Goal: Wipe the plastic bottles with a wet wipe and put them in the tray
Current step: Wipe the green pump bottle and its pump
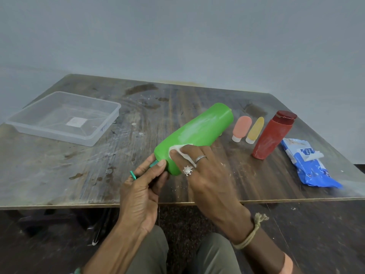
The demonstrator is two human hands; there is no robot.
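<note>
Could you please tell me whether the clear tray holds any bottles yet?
Empty: the clear tray shows only its bare floor and a white label.

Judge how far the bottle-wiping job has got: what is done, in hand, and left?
Done: nothing yet, it seems; the tray holds no bottle. In hand: the left hand grips the green bottle by its cap end while the right hand presses the wet wipe on its side. Left: finishing and traying it, then the pink bottle, yellow bottle and red bottle waiting on the table.
</note>
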